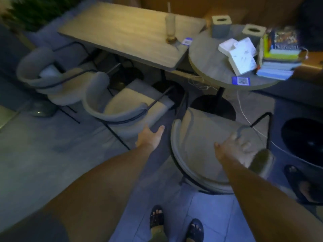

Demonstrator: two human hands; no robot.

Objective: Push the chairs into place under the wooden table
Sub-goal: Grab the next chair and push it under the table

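Note:
A rectangular wooden table (129, 34) stands at the top centre. Two grey curved-back chairs sit at its near side: one at the far left (52, 81), one (120, 109) nearer me with its seat partly under the table. A third grey chair (201, 137) stands in front of a round table (209, 67), its back toward me. My left hand (150, 135) hovers open between the middle chair and the third chair, touching neither. My right hand (232, 147) is spread over the third chair's seat near its right armrest; it is blurred and holds nothing.
A tall glass (170, 27) stands on the wooden table. The round table carries tissue boxes (239, 53), two grey holders and stacked books (279, 55). Black pedestal bases and a white cable (244, 110) lie on the floor. Another person's sandalled foot (300, 184) is at right.

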